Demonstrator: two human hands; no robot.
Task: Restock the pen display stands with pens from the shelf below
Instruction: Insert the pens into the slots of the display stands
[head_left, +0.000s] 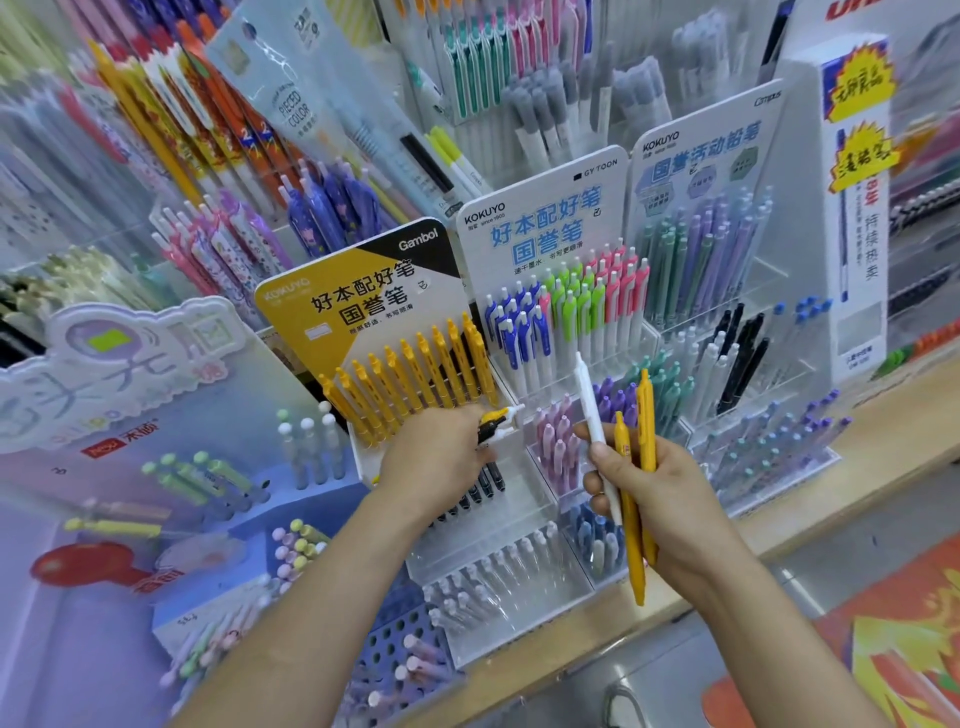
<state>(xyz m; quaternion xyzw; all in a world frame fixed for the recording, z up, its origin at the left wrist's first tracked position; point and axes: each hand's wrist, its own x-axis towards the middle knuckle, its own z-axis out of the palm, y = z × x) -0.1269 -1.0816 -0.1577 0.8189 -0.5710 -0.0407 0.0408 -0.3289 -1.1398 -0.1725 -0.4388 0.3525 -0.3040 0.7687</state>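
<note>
Centrally, KOKUYO Gambol stand (363, 291), left hand (436, 457) gripping small pens (496, 423), right hand (654, 499) clutching yellow pens (641, 467)

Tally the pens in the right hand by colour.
Right hand grips a fanned bundle:
Yellow pens: 2
White pen: 1
Total: 3
The left hand holds separate pens, blurred, not counted.

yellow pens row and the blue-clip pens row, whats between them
In the head view, nothing stands between the yellow pens row and the blue-clip pens row, only the stands' clear edges.
</note>
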